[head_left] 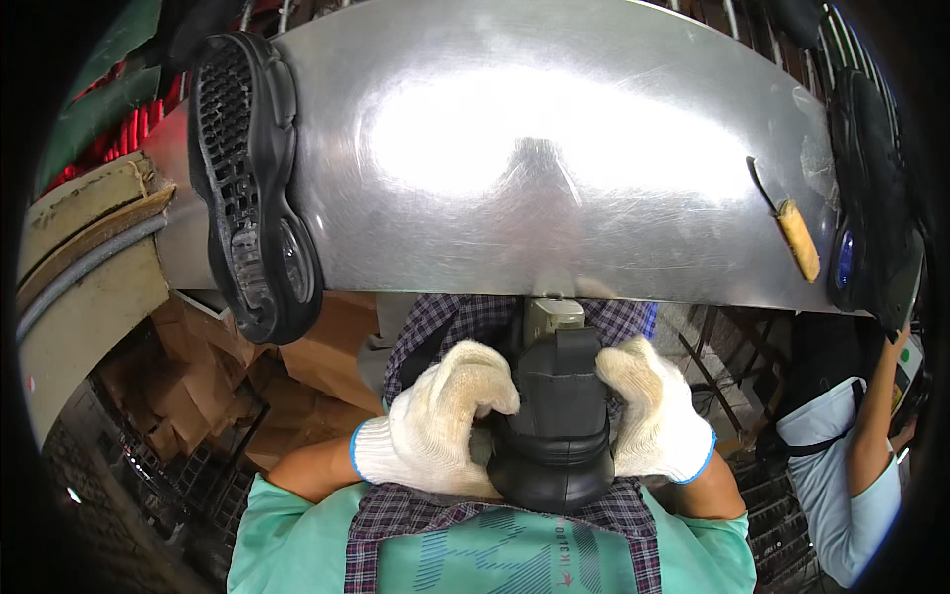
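A black shoe upper (562, 396) stands between my hands, close to my body and below the metal table's near edge. A pale grey-green block (554, 315), perhaps part of a shoe last, shows at its far end. My left hand (440, 416), in a white knit glove with a blue cuff, curls against the upper's left side. On the opposite side, my gloved right hand (661, 411) presses with bent fingers. Both hands grip the upper; some fingertips are hidden behind it.
On the metal table (445, 238), a black shoe sole (242, 178) overhangs the near left edge. A hooked tool with a yellow handle (798, 241) lies right, beside a dark shoe part (866, 198). Another person's arm (871, 426) is at far right. Cardboard (327, 361) lies below left.
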`<state>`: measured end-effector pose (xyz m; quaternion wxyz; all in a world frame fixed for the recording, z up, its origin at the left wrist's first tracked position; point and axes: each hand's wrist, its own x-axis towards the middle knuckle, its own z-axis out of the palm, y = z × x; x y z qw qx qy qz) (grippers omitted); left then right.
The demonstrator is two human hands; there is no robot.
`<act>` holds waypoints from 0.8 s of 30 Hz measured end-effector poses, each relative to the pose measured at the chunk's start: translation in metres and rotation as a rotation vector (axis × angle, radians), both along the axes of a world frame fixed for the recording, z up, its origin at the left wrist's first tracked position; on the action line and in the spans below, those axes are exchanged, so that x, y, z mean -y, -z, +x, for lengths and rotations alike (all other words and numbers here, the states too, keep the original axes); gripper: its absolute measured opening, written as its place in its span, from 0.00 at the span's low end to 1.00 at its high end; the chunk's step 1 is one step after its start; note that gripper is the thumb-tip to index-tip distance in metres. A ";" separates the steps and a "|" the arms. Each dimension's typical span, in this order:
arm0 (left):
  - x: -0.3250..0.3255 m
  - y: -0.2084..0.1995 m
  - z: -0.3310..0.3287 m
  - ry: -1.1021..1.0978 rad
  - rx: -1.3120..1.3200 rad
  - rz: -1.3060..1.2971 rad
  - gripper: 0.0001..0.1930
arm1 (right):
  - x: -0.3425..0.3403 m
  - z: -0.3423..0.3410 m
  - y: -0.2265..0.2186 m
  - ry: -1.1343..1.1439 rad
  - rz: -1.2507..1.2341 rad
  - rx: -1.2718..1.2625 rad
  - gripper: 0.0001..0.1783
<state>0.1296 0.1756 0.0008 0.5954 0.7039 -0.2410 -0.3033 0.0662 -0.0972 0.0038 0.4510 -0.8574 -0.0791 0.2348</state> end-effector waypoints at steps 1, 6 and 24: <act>0.001 0.002 -0.002 0.007 0.019 0.006 0.41 | 0.000 0.001 0.003 0.000 0.006 -0.016 0.54; 0.011 0.001 -0.006 -0.080 0.327 0.003 0.53 | -0.004 -0.011 0.019 0.073 0.032 0.008 0.63; 0.029 -0.129 0.042 -0.370 0.983 -0.285 0.49 | -0.023 0.063 -0.094 0.659 0.968 0.879 0.40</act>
